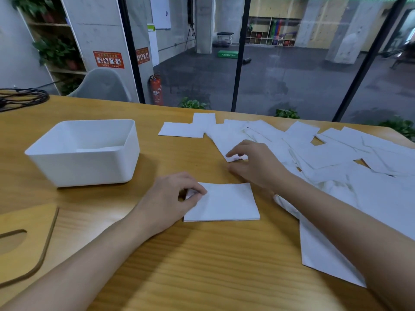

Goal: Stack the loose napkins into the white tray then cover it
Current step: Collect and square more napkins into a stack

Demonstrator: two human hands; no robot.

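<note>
In the head view, the white tray (89,167) stands open on the wooden table (202,265), and everything else is placed from it; a pale flat layer shows in its bottom, too faint to say whether it is napkins; the wooden lid (24,239), with an oval slot cut in it, lies flat on the table nearer to you than the tray and to its left, apart from it; to the right of the tray and nearer to you, a small squared stack of napkins (224,203) rests on the table; your left hand (166,203) is on that stack's tray-side corner, thumb and forefinger curled narrowly round it and pinching it slightly up off the wood; further right of the tray, the loose napkins (314,149) lie scattered and overlapping in a wide band that runs to the table's right edge, with a few flat ones at the far side nearest the tray; your right hand (256,164) arches over the tray-side edge of that scatter, fingers curved, fingertips touching the corner of one sheet, thumb low beside it; you cannot tell whether the sheet is actually pinched; beyond the tray, at the table's far left corner, a coil of black cable (22,98) lies on the wood.
</note>
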